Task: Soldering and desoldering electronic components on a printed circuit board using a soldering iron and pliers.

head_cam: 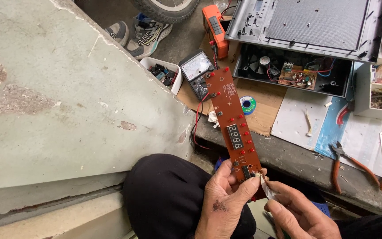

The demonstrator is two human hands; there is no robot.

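Note:
My left hand (224,201) grips the near end of a long brown circuit board (231,113) that carries red buttons and a small dark digit display. The board points away from me, over the bench edge. My right hand (299,214) pinches a small white piece (265,185) against the board's near corner, touching my left thumb.
An analog multimeter (196,71) and an orange meter (214,27) lie beyond the board. An opened appliance (308,26) shows a fan and a small board. Pliers (338,163), a solder spool (247,105), parts trays (162,73) and shoes (144,33) are around. A concrete slab (58,97) fills the left.

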